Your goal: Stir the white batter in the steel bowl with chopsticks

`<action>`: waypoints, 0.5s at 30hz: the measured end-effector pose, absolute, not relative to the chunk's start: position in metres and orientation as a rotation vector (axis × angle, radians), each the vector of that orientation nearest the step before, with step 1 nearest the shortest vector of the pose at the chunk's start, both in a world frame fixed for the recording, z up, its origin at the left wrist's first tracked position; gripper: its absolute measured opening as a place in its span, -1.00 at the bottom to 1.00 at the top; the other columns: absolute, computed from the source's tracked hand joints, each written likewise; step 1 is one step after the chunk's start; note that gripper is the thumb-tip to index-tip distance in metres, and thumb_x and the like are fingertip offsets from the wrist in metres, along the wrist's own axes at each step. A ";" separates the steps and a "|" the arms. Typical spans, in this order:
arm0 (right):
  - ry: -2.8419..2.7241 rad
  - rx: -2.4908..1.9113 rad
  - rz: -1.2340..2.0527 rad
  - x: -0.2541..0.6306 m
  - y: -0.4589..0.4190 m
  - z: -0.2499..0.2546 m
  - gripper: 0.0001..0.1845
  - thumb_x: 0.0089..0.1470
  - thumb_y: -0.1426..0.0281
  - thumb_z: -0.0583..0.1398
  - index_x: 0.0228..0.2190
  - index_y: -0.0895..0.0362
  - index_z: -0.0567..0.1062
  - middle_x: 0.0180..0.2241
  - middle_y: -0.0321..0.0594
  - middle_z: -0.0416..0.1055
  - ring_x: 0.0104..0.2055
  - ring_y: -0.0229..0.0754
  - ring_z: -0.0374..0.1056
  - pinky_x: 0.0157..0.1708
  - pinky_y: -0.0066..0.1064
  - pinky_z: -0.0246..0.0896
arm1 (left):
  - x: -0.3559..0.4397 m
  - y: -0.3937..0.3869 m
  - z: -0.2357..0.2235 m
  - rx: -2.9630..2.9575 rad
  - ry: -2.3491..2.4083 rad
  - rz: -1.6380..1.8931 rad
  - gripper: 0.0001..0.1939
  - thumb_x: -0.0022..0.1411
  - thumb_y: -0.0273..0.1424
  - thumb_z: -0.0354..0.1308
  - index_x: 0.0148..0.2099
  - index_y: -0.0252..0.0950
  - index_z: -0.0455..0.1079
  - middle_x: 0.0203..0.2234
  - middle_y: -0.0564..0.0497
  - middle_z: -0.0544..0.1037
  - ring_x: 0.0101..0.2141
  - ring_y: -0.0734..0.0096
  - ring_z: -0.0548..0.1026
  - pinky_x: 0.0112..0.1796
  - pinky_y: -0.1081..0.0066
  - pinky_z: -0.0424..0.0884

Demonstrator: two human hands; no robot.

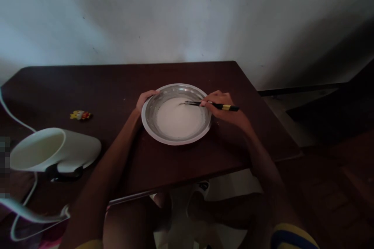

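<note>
A wide metal basin (148, 130) with white, milky batter (178, 118) stands on the dark brown table. My left hand (144, 98) grips its left rim, thumb side over the edge. Over the right rim, my right hand (220, 104) is closed around black chopsticks (230, 107) with a gold band near their upper end. Their tips slant left into the white mixture, where the very ends are hidden. Specks of the mixture cling to the basin's inner wall.
A white jug-like container (83, 149) with a black handle lies on its side at the left. Behind it are a small yellow-and-red figure (80, 115) and a white cable (17, 114). A pale wall (175, 15) borders the table's far edge (131, 64).
</note>
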State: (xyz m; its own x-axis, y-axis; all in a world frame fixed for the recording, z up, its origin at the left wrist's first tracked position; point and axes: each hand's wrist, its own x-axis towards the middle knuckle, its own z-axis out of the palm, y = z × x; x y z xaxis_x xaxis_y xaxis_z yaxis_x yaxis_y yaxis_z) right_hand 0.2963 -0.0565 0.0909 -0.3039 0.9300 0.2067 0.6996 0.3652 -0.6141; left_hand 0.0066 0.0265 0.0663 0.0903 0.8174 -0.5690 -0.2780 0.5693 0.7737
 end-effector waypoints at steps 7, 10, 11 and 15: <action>-2.043 -1.334 0.861 0.323 -0.059 0.119 -0.61 0.32 0.19 0.18 -0.50 0.03 0.63 -0.34 -0.24 0.65 -0.16 -0.07 0.53 0.03 -0.21 0.35 | 0.003 0.031 0.061 0.573 1.244 0.868 -0.57 0.36 -0.42 0.17 -0.60 -0.24 0.46 -0.76 0.00 0.45 -0.75 0.39 0.38 -0.64 0.47 0.40; -2.184 -1.151 1.042 0.305 -0.062 0.111 -0.65 0.34 0.17 0.21 -0.37 0.04 0.70 -0.24 -0.22 0.70 -0.12 -0.08 0.55 0.02 -0.25 0.38 | 0.001 0.031 0.060 0.573 1.258 0.849 -0.63 0.36 -0.41 0.16 -0.53 -0.25 0.51 -0.74 0.01 0.48 -0.72 0.39 0.41 -0.62 0.48 0.40; -2.241 -1.081 1.043 0.299 -0.062 0.106 -0.67 0.35 0.16 0.21 -0.30 0.04 0.71 -0.19 -0.22 0.71 -0.07 -0.07 0.56 0.06 -0.23 0.37 | 0.002 0.031 0.061 0.570 1.266 0.848 -0.64 0.37 -0.41 0.15 -0.51 -0.25 0.52 -0.73 0.01 0.49 -0.72 0.39 0.41 -0.63 0.49 0.38; -2.279 -1.124 0.787 0.290 -0.060 0.091 -0.69 0.40 0.14 0.20 -0.15 0.00 0.70 -0.05 -0.19 0.71 0.14 0.01 0.50 0.24 -0.09 0.24 | 0.005 0.029 0.065 0.538 1.311 0.866 -0.55 0.42 -0.43 0.07 -0.54 -0.27 0.51 -0.75 0.00 0.48 -0.72 0.41 0.41 -0.62 0.50 0.36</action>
State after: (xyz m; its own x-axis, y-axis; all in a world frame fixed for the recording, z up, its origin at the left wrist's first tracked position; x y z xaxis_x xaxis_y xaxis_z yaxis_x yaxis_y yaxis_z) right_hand 0.2901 -0.0595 0.0909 -0.5500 0.8195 0.1610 0.5457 0.4985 -0.6736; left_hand 0.0045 0.0290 0.0650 0.0242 0.7980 -0.6022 -0.2409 0.5893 0.7712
